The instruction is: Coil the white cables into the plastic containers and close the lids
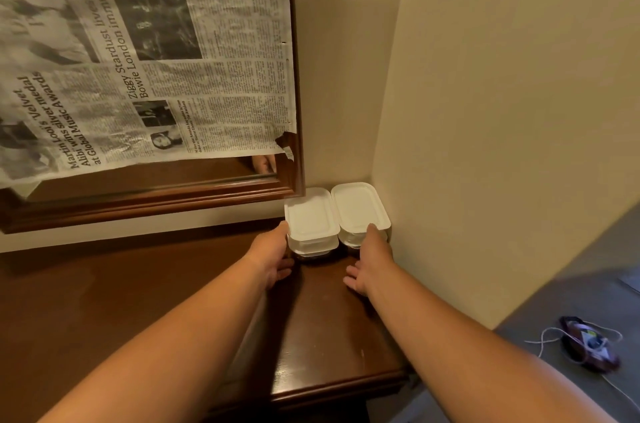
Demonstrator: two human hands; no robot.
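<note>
At four o'clock on the floor (519,381), a white cable (542,336) is seen beside a dark pouch (588,350), well apart from the counter (173,301). Toward twelve, the right hand (369,263) is laid, grip released, against the right stack (348,238); at the left stack (313,246), the grip of the left hand (275,258) cannot be told. Both stacks should be drawn forward level. Contents are hidden by lids (310,220).

Newspaper (138,59) covering wood-framed mirror (156,202), brown wooden tabletop (104,284), beige walls (485,111), dark pouch (588,350) on grey carpet (588,266)
</note>
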